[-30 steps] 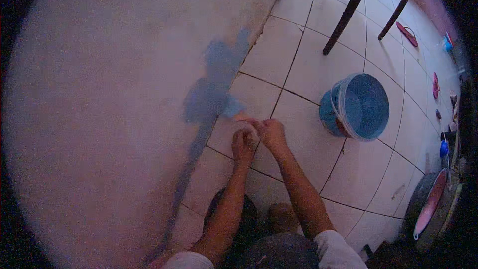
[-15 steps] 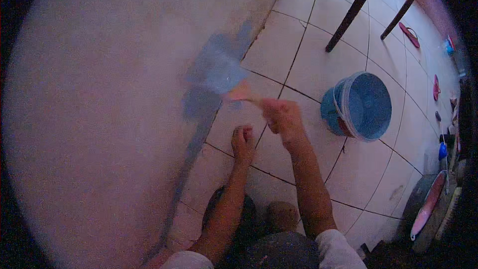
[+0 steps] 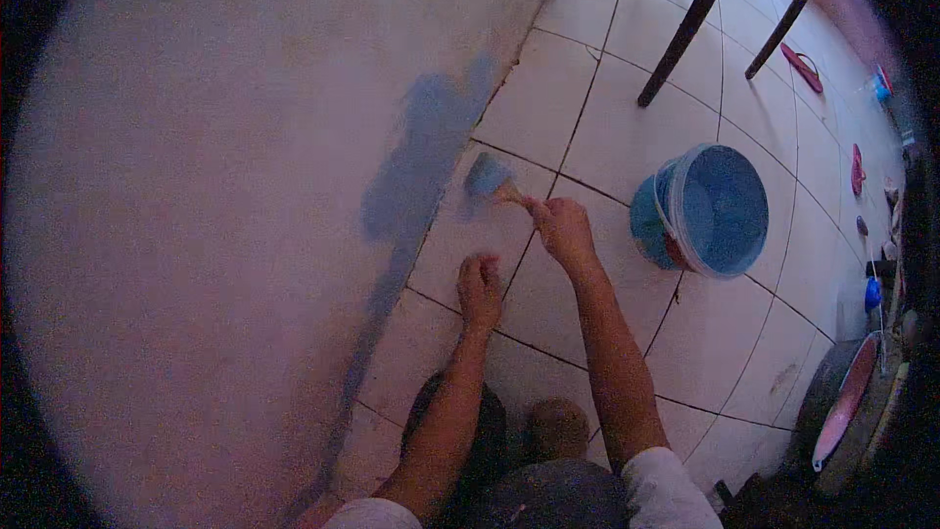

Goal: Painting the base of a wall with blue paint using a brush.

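My right hand point(image 3: 566, 232) is closed round the handle of a paintbrush point(image 3: 489, 177). Its wide head, wet with grey-blue paint, is over the tiles just beside the foot of the wall, apart from the wall. A grey-blue painted patch point(image 3: 416, 171) spreads over the low part of the pale wall point(image 3: 225, 186), with a narrow band running down along the floor joint. Below the brush, my left hand point(image 3: 479, 292) has its fingers curled in, and nothing shows in it. To the right of my right hand, a clear-rimmed bucket point(image 3: 658, 220) holds blue-grey paint.
Dark chair legs point(image 3: 689, 24) stand on the tiled floor point(image 3: 548, 294) ahead. A red flip-flop point(image 3: 803, 69) and another red flip-flop point(image 3: 858, 170) lie at the right. A long pinkish object point(image 3: 848, 402) and assorted items line the right edge.
The brush has come off the painted patch, moving right and slightly down over the floor. My left hand has barely moved.
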Demonstrator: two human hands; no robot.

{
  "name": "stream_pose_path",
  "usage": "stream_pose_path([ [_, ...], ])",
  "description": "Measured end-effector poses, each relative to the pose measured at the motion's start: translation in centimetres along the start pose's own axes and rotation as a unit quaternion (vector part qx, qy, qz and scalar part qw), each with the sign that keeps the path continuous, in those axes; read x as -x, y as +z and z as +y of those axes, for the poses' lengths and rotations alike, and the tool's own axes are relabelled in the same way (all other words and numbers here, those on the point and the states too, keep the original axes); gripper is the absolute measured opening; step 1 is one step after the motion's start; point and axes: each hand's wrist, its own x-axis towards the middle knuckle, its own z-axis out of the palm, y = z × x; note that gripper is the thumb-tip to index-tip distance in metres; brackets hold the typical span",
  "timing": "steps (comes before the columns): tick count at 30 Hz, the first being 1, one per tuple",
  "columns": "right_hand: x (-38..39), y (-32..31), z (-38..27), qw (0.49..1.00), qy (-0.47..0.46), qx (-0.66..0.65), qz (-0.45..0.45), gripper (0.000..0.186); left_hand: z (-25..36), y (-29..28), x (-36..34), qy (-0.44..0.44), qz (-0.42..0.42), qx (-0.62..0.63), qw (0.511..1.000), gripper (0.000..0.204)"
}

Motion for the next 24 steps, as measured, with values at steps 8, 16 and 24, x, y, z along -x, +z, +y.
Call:
stream_pose_path([
  [8, -0.9, -1.9, -7.6, 0.988, -0.129, 0.08, 0.006, 0.058, -1.3, 0.1, 0.0, -0.052, -0.003, 0.06, 0.997, 0.011],
  [16, 5.4, -10.4, -3.7, 0.868, 0.136, -0.467, 0.102, 0.038, -0.8, 0.1, -0.1, -0.017, -0.016, -0.009, 1.0, 0.015],
  [24, 14.1, -26.0, -4.1, 0.93, 0.261, 0.027, 0.257, 0.043, 0.2, 1.2, 0.2, -0.024, -0.019, 0.0, 1.0, 0.015],
])
